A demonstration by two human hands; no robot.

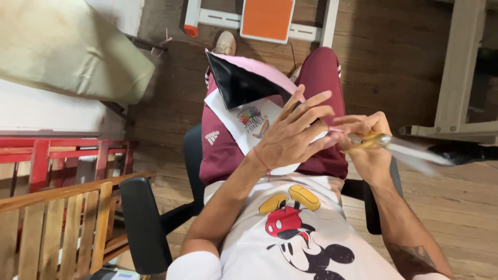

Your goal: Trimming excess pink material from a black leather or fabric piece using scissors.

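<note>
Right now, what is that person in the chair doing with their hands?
The person sits in a black chair. Their right hand grips yellow-handled scissors, blurred, blades pointing right. Their left hand is spread open beside it, fingers fanned. A white printed paper and a pink-and-black sheet lie on their lap.

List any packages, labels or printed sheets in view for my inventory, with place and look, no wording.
Printed sheet: on the lap, white with a rainbow-coloured motif.
Pink-and-black bag: on the knees, glossy, triangular.
Orange panel: on the floor ahead, rectangular, white-framed.
</note>
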